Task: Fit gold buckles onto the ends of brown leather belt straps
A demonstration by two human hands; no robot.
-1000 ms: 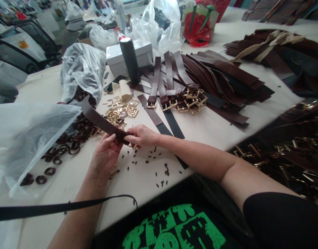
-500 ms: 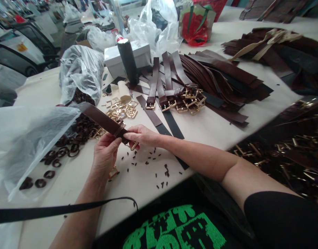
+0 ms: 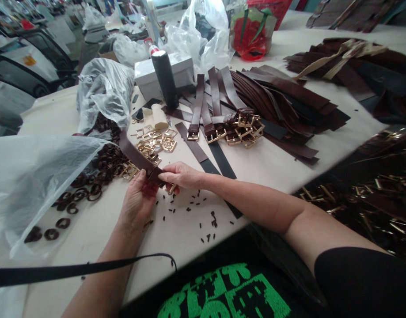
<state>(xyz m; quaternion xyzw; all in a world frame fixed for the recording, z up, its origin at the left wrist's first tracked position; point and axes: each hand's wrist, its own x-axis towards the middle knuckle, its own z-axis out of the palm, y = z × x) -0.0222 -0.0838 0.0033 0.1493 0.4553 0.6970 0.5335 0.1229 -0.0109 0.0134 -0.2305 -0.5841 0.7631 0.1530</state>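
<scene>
A brown leather belt (image 3: 135, 153) is held between my two hands over the table. My left hand (image 3: 139, 194) is closed around the strap from below, its thumb along the near edge. At the buckle end, my right hand (image 3: 179, 175) pinches the folded leather, with part of a gold buckle (image 3: 171, 189) showing under the fingers. Loose gold buckles (image 3: 159, 140) lie just beyond the strap. To the left, brown leather loops (image 3: 106, 165) spill from a clear plastic bag. Small dark pieces (image 3: 188, 209) are scattered on the table below my right hand.
Several belts with buckles (image 3: 203, 110) lie beyond my right hand, beside a pile of brown straps (image 3: 272, 95). A black bottle (image 3: 165, 79) stands by a white box (image 3: 145, 77). A plastic bag (image 3: 47, 190) covers the table's left. More buckles (image 3: 365, 198) fill the area at right.
My left hand has turned more palm-up and shifted slightly right along the strap. The strap's free end now bends upward more. My right hand stays at the buckle end.
</scene>
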